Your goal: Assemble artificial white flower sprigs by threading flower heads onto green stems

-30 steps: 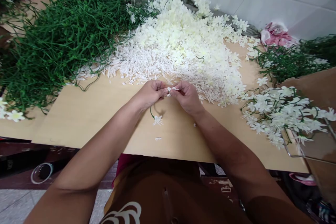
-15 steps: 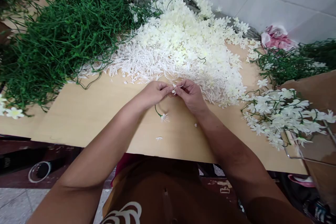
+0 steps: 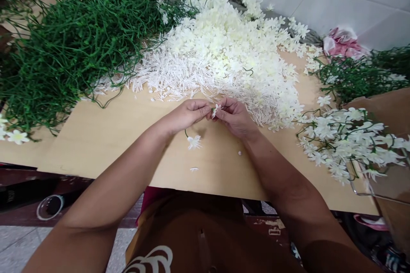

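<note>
In front of me, a person's two bare hands meet over a tan board [image 3: 105,149]. The left hand [image 3: 194,115] is pinched around a green stem [image 3: 186,133], whose lower end, beneath that hand, bears an open white flower [image 3: 194,142]. The right hand [image 3: 235,115] pinches a small white blossom [image 3: 215,111], right at the left fingertips. Beyond them spreads a heap of white petals [image 3: 237,38], with tangled green stems [image 3: 86,38] to the left and a bunch of stemmed flowers [image 3: 339,136] to the right.
</note>
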`<action>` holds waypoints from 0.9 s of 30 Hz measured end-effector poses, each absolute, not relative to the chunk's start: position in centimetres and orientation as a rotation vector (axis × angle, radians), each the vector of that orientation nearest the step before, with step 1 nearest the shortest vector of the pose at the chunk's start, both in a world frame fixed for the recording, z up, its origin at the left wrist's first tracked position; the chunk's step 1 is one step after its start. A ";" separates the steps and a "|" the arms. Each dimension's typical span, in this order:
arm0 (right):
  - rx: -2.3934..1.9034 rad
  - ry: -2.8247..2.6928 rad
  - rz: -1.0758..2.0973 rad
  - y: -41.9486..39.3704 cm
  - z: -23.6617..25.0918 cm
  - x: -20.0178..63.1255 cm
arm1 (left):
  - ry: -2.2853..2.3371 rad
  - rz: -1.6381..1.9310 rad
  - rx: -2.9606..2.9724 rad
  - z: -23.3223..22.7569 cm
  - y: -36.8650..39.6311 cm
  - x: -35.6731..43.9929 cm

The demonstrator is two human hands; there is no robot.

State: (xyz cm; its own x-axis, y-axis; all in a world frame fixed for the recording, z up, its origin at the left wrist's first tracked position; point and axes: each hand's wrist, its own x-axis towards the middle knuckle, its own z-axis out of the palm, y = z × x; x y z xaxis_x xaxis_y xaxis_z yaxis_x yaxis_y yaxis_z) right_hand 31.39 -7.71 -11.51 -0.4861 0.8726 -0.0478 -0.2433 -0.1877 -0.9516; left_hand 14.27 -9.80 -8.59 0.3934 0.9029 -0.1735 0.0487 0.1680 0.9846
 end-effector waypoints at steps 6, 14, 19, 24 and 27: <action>-0.856 -1.255 1.783 -7.7 -11.6 31.5 | 0.908 0.753 1.357 -8.9 -9.7 14.1; -0.911 -1.334 1.829 -7.5 -11.3 31.8 | 0.907 0.715 1.499 -9.4 -9.6 14.0; -0.959 -1.354 1.865 -7.5 -11.3 31.9 | 0.958 0.667 1.563 -9.3 -9.8 13.9; -0.996 -1.353 1.892 -7.6 -11.1 31.8 | 0.989 0.586 1.692 -9.2 -9.8 13.6; -1.012 -1.366 1.897 -7.6 -11.0 31.6 | 1.017 0.573 1.762 -9.4 -9.8 13.5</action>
